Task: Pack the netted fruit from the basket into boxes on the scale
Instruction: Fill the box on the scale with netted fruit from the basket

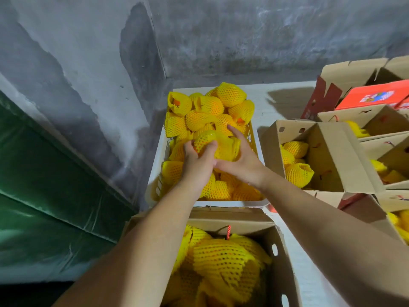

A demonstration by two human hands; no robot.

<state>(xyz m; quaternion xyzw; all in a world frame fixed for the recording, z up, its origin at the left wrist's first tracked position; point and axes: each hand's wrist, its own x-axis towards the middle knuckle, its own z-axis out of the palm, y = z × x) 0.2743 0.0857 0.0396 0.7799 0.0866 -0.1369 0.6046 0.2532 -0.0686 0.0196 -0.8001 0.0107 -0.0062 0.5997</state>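
1. The picking step is judged to be in hand: both hands are sunk in the basket (252, 138), which is heaped with netted fruit.
2. One fruit (204, 138) is gripped by the left hand (199, 160), fingers and thumb curled round its net.
3. The right hand (241, 160) is laid against a fruit just right of the gripped one, fingers spread over the heap; whether it is gripped or only touched cannot be told.
4. The near box (276, 247), below the wrists and between the forearms, is already piled with netted fruit nearly to its rim. No scale can be seen under it.
5. For the next move, the fruit would need to be lifted clear of its neighbours without snagging the nets, then carried back toward the body and set in the near box, if room remains.
6. Counts: one basket; one near box; to the right of the right hand one open box (327, 151) partly filled, with about four more behind and beside it, cut off by the frame edge. The fruit is too heaped to be counted.
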